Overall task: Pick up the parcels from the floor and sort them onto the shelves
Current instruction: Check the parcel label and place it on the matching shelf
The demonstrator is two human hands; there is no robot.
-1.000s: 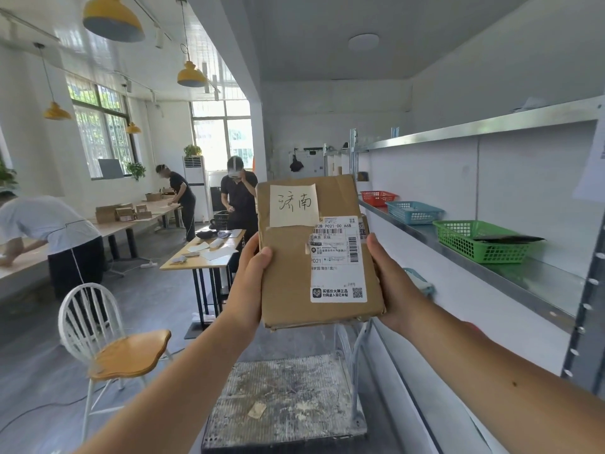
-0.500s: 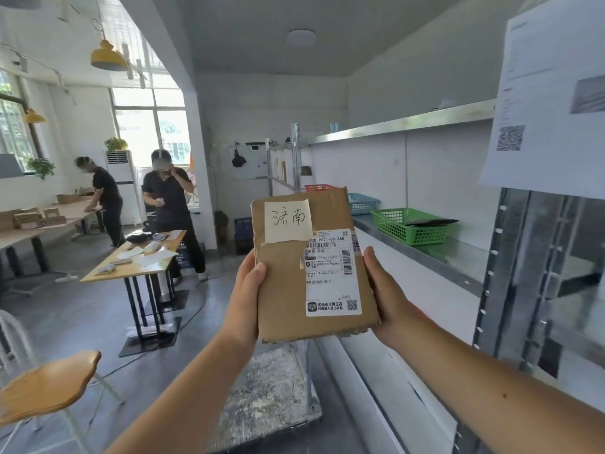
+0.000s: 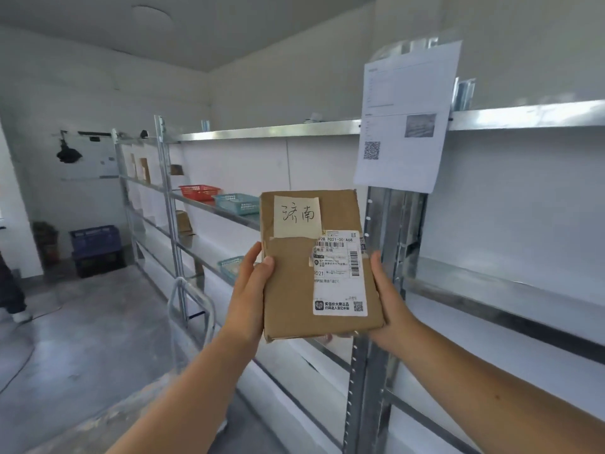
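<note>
- The left hand (image 3: 249, 291) grips the left edge of the brown parcel (image 3: 314, 267), thumb on its front; the right hand (image 3: 391, 298) clasps the right edge, fingers hidden behind.
- The parcel is held upright at chest height, well off the floor, facing the camera; a handwritten note (image 3: 297, 216) and a printed label (image 3: 339, 273) cover its front.
- Directly behind stands a metal shelf upright (image 3: 376, 322) with a printed sheet (image 3: 406, 116) hung above; a red basket (image 3: 198, 191) and a teal basket (image 3: 236, 203) sit on the shelf (image 3: 327, 129) to the left.

The flat brown cardboard parcel (image 3: 314, 267) is carrying a cream handwritten note (image 3: 297, 216) at its 12 o'clock reading "济南". The white printed shipping label (image 3: 339, 273) at 4 o'clock is showing "P021-00 A68" and "P021". Text on the white paper sheet (image 3: 406, 116) on the shelf post is staying unreadable.
</note>
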